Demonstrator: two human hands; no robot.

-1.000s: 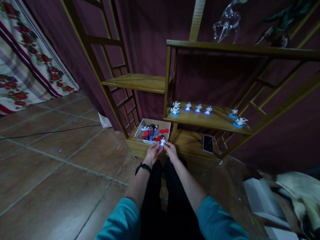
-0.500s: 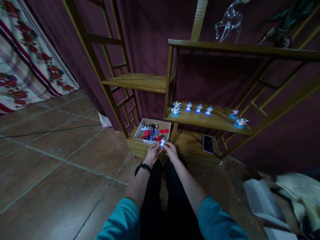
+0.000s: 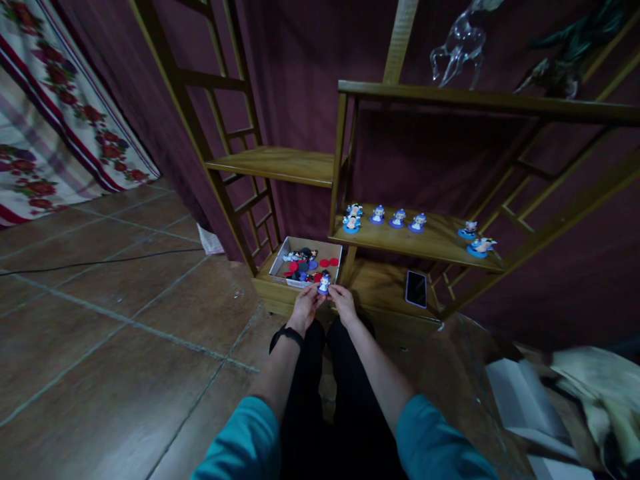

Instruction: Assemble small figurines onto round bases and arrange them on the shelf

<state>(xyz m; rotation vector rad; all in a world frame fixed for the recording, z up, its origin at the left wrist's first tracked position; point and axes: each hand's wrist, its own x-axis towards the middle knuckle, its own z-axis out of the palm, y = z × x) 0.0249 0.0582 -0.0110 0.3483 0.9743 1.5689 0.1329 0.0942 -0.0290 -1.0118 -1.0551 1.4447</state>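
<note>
Between my two hands is a small white and purple figurine (image 3: 324,285) on a purple base, held just in front of the box. My left hand (image 3: 307,305) pinches it from the left. On its other side, the fingers of my right hand (image 3: 343,301) close on the base. Behind them, an open cardboard box (image 3: 278,265) holds more figurines and loose red, black and purple discs in a jumble. Similar purple-based figurines (image 3: 398,218) stand in a row on the shelf (image 3: 430,241) above, to the right.
Blue-based figurines (image 3: 351,223) stand at the shelf's left end, others (image 3: 481,247) at its right. A phone (image 3: 416,289) lies on the lower board. A clear glass horse (image 3: 460,43) stands on the top shelf. White boxes (image 3: 530,400) lie on the floor at right.
The figurine between my hands has turned more upright, and its base now shows lower. My hands have barely shifted.
</note>
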